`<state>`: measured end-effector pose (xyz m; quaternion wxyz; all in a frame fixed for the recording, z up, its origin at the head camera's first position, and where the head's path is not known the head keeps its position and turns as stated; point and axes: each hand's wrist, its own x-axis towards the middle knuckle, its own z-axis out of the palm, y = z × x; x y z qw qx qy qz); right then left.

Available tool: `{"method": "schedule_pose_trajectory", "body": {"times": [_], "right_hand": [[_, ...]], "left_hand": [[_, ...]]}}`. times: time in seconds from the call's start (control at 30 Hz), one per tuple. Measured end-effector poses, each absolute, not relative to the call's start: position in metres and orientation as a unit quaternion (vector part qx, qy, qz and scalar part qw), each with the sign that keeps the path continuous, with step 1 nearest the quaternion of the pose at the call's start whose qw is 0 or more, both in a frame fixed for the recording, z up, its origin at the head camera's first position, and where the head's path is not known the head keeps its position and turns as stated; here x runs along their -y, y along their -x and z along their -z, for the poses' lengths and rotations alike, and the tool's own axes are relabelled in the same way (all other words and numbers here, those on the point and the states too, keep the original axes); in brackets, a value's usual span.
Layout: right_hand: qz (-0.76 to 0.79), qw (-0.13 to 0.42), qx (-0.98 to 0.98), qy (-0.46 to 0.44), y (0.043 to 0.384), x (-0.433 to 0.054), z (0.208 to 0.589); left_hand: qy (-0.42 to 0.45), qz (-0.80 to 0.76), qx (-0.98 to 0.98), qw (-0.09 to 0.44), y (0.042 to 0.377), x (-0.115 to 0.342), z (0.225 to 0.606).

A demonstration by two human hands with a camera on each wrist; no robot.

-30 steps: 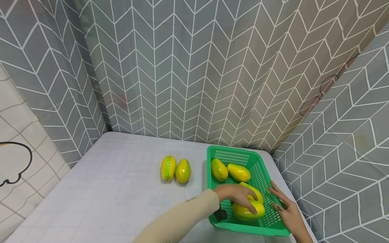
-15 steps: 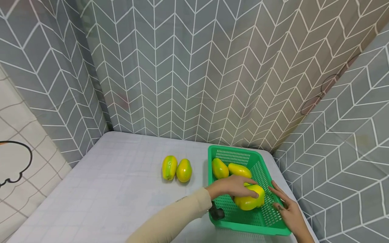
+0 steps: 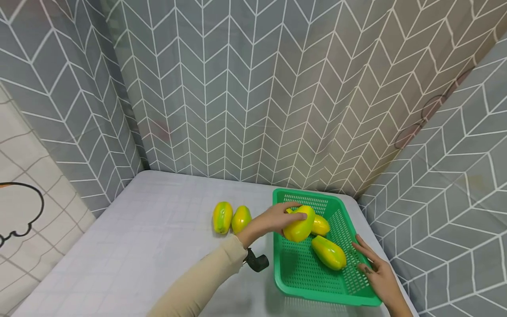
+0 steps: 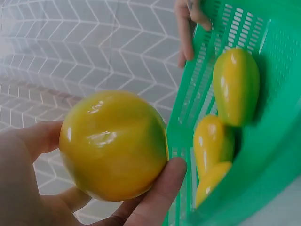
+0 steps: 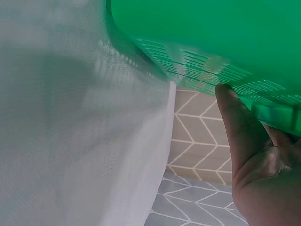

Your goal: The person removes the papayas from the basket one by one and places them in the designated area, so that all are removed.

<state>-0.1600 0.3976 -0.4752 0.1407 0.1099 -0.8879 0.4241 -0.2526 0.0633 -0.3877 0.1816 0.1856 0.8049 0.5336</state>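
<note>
My left hand [image 3: 279, 219] grips a yellow-green papaya [image 3: 299, 223] above the green plastic basket [image 3: 313, 298]. In the left wrist view, fingers and thumb close round this papaya [image 4: 113, 146]. Below it, one papaya [image 3: 329, 252] lies in the middle of the basket. Farther back is another papaya [image 3: 320, 225], beside one mostly hidden behind the held fruit. My right hand [image 3: 381, 277] rests at the basket's right side, its fingers fairly straight against rim and wall. Seen from the right wrist, one digit touches the outer slotted wall [image 5: 211, 70].
Left of the basket, two papayas stand side by side on the white-covered table [image 3: 158, 246]: one with a green stripe [image 3: 222, 217], the other [image 3: 240, 218] partly behind my left wrist. A patterned grey curtain [image 3: 222, 110] borders the back and right.
My left hand has lifted one papaya off the front of the basket and carried it back and left. The papaya beside it now lies uncovered. My right hand stays at the rim.
</note>
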Motion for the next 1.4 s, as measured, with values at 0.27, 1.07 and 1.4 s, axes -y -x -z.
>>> {"method": "schedule_pose_trajectory", "body": {"times": [0.27, 1.07, 1.4], "right_hand": [[-0.425, 0.140, 0.887, -0.113, 0.161, -0.399, 0.476], [-0.432, 0.146, 0.883, -0.112, 0.161, -0.399, 0.478], [-0.423, 0.140, 0.889, -0.104, 0.161, -0.398, 0.475]], "left_hand": [[-0.147, -0.534, -0.818, 0.153, 0.261, -0.027, 0.392], [-0.048, -0.507, -0.856, 0.092, 0.259, 0.069, 0.398], [-0.009, -0.503, -0.860, 0.084, 0.259, 0.103, 0.412]]}}
